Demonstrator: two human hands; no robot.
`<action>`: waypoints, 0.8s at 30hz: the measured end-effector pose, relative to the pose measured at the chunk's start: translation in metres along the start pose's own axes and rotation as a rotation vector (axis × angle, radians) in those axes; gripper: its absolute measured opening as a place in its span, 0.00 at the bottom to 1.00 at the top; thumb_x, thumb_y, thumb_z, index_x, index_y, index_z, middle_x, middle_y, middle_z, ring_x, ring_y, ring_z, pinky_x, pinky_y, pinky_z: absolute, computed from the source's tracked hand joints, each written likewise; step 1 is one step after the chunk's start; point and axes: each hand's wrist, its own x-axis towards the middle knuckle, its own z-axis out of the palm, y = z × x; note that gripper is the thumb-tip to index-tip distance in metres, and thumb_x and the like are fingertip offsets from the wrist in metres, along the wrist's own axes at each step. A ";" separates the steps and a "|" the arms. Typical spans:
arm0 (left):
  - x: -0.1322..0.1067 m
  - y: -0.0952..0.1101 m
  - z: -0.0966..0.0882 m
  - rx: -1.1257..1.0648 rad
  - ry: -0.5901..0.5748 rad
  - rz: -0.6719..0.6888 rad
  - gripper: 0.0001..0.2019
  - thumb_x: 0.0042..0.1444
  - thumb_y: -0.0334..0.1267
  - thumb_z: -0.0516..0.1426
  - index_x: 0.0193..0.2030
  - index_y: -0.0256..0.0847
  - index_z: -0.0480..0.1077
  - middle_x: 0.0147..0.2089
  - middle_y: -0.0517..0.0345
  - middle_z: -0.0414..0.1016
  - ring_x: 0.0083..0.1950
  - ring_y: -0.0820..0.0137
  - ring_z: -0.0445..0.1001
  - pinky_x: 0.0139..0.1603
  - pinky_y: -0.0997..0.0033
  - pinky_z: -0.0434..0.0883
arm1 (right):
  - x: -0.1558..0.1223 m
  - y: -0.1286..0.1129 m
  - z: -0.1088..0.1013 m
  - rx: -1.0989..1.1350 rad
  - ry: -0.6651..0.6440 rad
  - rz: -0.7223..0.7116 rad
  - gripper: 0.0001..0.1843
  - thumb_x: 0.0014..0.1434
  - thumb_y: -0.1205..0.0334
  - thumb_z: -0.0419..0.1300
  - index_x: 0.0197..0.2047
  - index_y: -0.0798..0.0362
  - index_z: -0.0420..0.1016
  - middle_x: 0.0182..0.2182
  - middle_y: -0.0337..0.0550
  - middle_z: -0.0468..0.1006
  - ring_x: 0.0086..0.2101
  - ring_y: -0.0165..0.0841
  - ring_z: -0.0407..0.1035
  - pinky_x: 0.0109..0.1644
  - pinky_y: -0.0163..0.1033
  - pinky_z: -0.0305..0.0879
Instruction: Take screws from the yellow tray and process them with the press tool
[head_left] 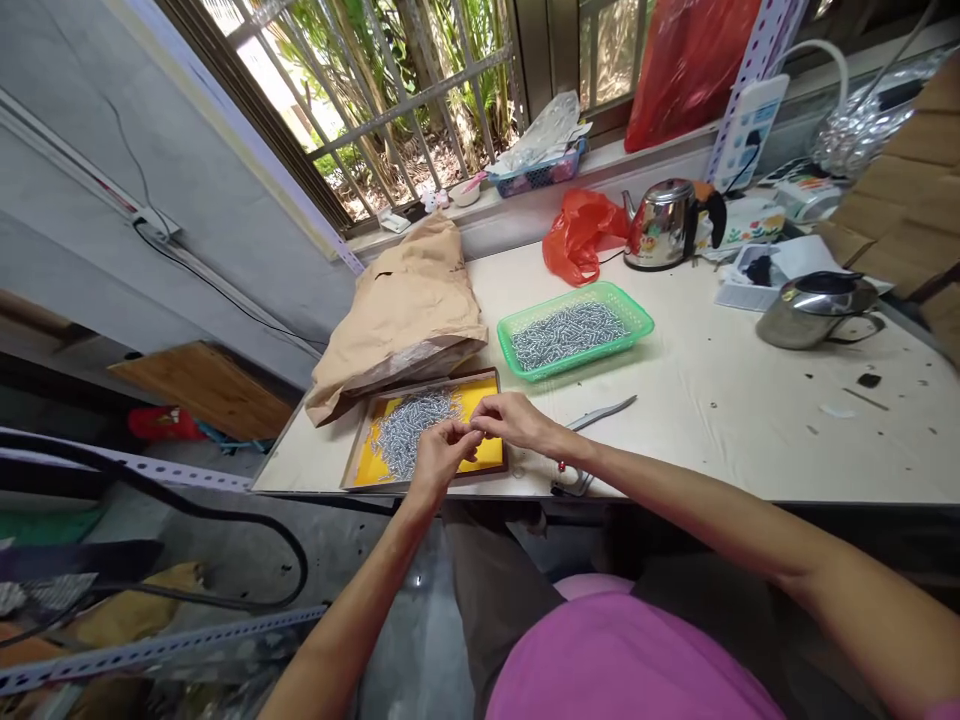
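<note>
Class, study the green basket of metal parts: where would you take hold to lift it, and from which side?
Take the green basket by its flared rim at both short ends, reaching from the near side. It is shallow and full of loose parts, so one-sided lifting would probably tip it.

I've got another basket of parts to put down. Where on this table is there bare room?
The widest bare patch lies right of the blade, between the green basket, the steel jug and the front edge. Crowded: the back edge around kettle and orange bag, and the left end with paper bag and yellow tray.
</note>
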 end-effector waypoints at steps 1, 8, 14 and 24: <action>-0.001 -0.002 -0.001 -0.032 -0.024 -0.029 0.18 0.37 0.47 0.68 0.27 0.35 0.72 0.24 0.59 0.73 0.24 0.75 0.70 0.28 0.74 0.71 | -0.002 0.000 -0.001 0.005 -0.010 0.006 0.06 0.58 0.67 0.58 0.32 0.57 0.76 0.26 0.39 0.78 0.28 0.27 0.70 0.30 0.29 0.58; -0.001 -0.006 0.015 -0.147 -0.141 -0.122 0.22 0.33 0.49 0.71 0.26 0.34 0.71 0.24 0.59 0.73 0.24 0.77 0.69 0.29 0.75 0.70 | -0.019 0.013 -0.010 0.120 -0.017 0.175 0.07 0.56 0.66 0.57 0.29 0.58 0.74 0.19 0.37 0.73 0.22 0.26 0.67 0.26 0.29 0.58; 0.005 -0.004 0.021 -0.281 -0.180 -0.295 0.22 0.29 0.46 0.73 0.28 0.34 0.72 0.25 0.59 0.73 0.25 0.77 0.69 0.29 0.76 0.69 | -0.025 0.016 -0.003 0.469 0.073 0.345 0.07 0.57 0.62 0.59 0.30 0.56 0.71 0.21 0.37 0.74 0.23 0.26 0.69 0.29 0.30 0.67; -0.022 -0.006 0.053 -0.161 -0.254 -0.260 0.21 0.35 0.46 0.70 0.33 0.33 0.74 0.24 0.62 0.71 0.23 0.78 0.67 0.26 0.77 0.68 | -0.070 0.018 -0.069 0.254 0.219 0.377 0.11 0.55 0.70 0.48 0.34 0.55 0.71 0.29 0.41 0.75 0.28 0.28 0.69 0.33 0.34 0.66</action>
